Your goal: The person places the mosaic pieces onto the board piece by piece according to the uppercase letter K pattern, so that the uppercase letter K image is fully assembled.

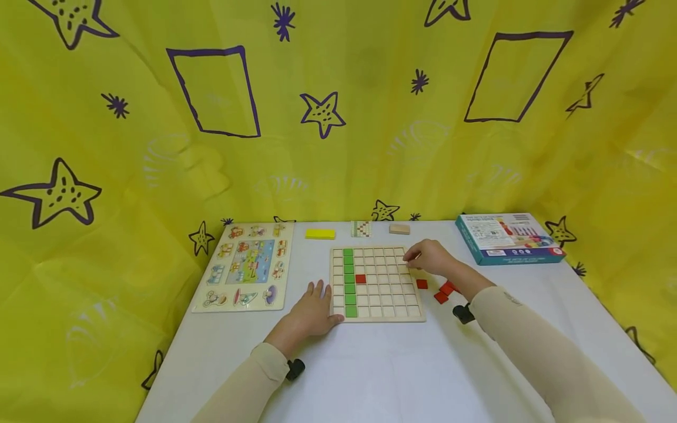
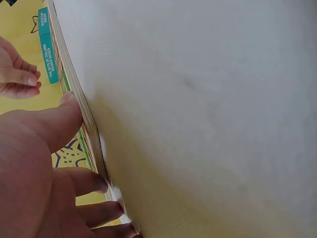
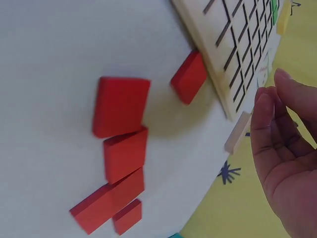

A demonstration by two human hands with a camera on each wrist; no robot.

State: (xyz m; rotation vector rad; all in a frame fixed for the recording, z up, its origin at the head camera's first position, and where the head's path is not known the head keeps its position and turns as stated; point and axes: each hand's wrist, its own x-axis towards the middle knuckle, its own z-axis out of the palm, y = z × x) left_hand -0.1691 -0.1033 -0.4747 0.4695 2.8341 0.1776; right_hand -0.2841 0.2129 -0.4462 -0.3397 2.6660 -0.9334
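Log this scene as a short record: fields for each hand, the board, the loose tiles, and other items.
left hand: flat on the table, thumb against the grid board's edge
right hand: over the board's right side; grip unclear
grid board: one green column, one red tile placed
loose red tiles: on table right of board
other items: picture puzzle, boxed game, yellow block
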